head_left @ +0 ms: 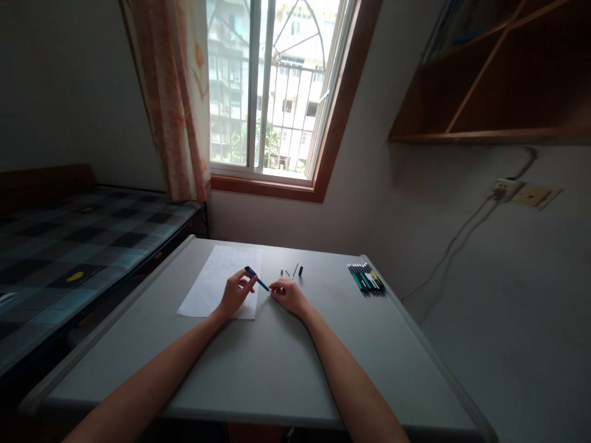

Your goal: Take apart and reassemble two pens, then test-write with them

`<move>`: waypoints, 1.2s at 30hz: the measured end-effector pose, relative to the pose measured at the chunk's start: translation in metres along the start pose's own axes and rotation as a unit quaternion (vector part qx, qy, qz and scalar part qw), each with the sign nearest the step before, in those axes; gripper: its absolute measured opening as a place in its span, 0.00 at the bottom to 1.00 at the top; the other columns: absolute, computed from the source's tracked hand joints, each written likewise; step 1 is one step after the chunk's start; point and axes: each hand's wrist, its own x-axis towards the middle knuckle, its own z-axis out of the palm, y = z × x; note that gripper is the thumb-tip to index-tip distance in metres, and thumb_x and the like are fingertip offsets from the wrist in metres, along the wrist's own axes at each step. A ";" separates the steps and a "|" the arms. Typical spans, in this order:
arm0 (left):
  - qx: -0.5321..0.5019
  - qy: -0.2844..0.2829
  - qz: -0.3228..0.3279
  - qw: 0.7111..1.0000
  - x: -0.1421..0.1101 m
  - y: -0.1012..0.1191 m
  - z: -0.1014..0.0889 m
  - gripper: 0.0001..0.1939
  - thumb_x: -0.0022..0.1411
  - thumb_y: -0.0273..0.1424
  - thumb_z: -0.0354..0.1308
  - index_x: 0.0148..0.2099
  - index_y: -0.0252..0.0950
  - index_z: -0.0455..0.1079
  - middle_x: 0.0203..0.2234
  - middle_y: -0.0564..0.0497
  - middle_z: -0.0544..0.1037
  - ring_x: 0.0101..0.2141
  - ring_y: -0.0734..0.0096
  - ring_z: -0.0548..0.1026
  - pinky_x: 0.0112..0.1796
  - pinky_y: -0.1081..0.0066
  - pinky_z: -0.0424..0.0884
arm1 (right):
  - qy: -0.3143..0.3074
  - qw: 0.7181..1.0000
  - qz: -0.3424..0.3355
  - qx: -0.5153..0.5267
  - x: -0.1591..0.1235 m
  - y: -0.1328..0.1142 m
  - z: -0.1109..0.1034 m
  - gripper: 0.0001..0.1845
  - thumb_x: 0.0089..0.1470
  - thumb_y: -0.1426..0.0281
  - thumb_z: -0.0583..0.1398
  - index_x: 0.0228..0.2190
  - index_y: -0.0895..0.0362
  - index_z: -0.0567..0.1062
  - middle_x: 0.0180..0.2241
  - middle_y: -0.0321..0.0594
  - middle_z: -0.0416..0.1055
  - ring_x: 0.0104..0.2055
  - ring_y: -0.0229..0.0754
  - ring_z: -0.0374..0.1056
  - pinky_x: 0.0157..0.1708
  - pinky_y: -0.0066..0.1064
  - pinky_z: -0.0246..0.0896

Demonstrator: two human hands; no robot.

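My left hand [237,292] holds a blue pen [262,284] with a dark upper end, tilted down to the right over the paper's edge. My right hand [289,295] has its fingers drawn together by the pen's lower end; whatever they pinch is too small to make out. Beyond that hand lie a black pen cap [300,271], a thin pen refill [295,271] and two small pen parts [284,272]. Under my left hand rests a white sheet of paper [203,295] with faint writing near its top.
Several dark and green pens [366,280] lie in a row near the right edge of the grey table [258,369]. A bed [92,240] stands to the left. The window [268,92] is behind the table, and a wooden shelf [489,134] hangs on the right wall.
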 end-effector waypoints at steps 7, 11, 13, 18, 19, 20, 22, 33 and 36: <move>-0.001 0.024 -0.014 1.000 0.002 -0.004 -0.002 0.12 0.53 0.40 0.55 0.30 0.35 0.65 0.25 0.53 0.72 0.19 0.74 0.73 0.21 0.75 0.66 | 0.018 1.000 -0.002 0.005 0.001 -0.001 -0.001 0.14 0.46 0.76 0.54 0.36 0.56 0.73 0.29 0.37 0.66 0.28 0.33 0.61 0.30 0.26 0.60; -0.003 0.024 -0.022 0.999 0.002 -0.004 -0.003 0.13 0.53 0.40 0.55 0.30 0.35 0.65 0.24 0.53 0.72 0.19 0.73 0.73 0.21 0.74 0.66 | 0.105 0.994 0.003 0.001 0.004 0.007 -0.010 0.14 0.47 0.76 0.53 0.37 0.57 0.71 0.30 0.37 0.64 0.29 0.33 0.62 0.31 0.27 0.61; -0.007 0.021 -0.020 1.000 0.001 -0.003 -0.004 0.13 0.52 0.41 0.55 0.30 0.35 0.65 0.25 0.53 0.72 0.20 0.73 0.73 0.21 0.74 0.67 | 0.160 0.987 0.012 -0.010 0.004 0.013 -0.018 0.11 0.47 0.75 0.53 0.34 0.57 0.71 0.30 0.38 0.64 0.30 0.35 0.63 0.32 0.28 0.61; -0.013 0.018 -0.023 0.999 0.001 -0.003 -0.003 0.14 0.52 0.42 0.55 0.30 0.35 0.65 0.27 0.52 0.72 0.19 0.74 0.72 0.21 0.74 0.66 | 0.307 0.950 0.056 -0.028 0.003 0.026 -0.038 0.08 0.49 0.70 0.52 0.31 0.59 0.69 0.31 0.41 0.65 0.30 0.38 0.63 0.31 0.31 0.61; -0.014 0.020 -0.025 0.999 0.001 -0.003 -0.003 0.15 0.52 0.43 0.55 0.30 0.35 0.65 0.27 0.52 0.72 0.19 0.74 0.72 0.21 0.74 0.66 | 0.325 0.943 0.067 -0.030 0.002 0.029 -0.041 0.08 0.49 0.69 0.52 0.31 0.59 0.69 0.31 0.42 0.65 0.30 0.38 0.63 0.31 0.31 0.61; -0.014 0.021 -0.027 0.999 0.001 -0.003 -0.003 0.15 0.52 0.43 0.54 0.30 0.35 0.65 0.27 0.52 0.72 0.19 0.74 0.71 0.21 0.74 0.66 | 0.338 0.937 0.078 -0.030 0.001 0.031 -0.043 0.09 0.49 0.69 0.52 0.32 0.59 0.69 0.32 0.43 0.66 0.30 0.38 0.63 0.30 0.31 0.61; -0.016 0.018 -0.028 0.999 0.001 -0.004 -0.003 0.15 0.52 0.44 0.54 0.30 0.35 0.65 0.27 0.51 0.71 0.20 0.74 0.71 0.21 0.74 0.66 | 0.357 0.928 0.099 -0.027 0.000 0.035 -0.046 0.12 0.50 0.68 0.52 0.36 0.59 0.68 0.31 0.42 0.66 0.28 0.38 0.63 0.29 0.31 0.61; -0.009 0.020 -0.019 1.000 0.002 -0.006 -0.003 0.14 0.52 0.42 0.55 0.30 0.35 0.65 0.26 0.52 0.72 0.19 0.75 0.71 0.20 0.74 0.67 | 0.316 0.926 0.144 -0.149 -0.005 0.052 -0.048 0.13 0.48 0.74 0.50 0.32 0.59 0.73 0.33 0.44 0.69 0.29 0.39 0.64 0.34 0.32 0.60; -0.009 0.024 -0.025 0.999 0.002 -0.006 -0.002 0.15 0.52 0.43 0.55 0.29 0.35 0.65 0.25 0.52 0.72 0.19 0.74 0.71 0.20 0.75 0.66 | 0.279 0.931 0.148 -0.183 -0.006 0.057 -0.047 0.14 0.46 0.76 0.51 0.34 0.58 0.74 0.34 0.44 0.70 0.33 0.41 0.64 0.38 0.33 0.59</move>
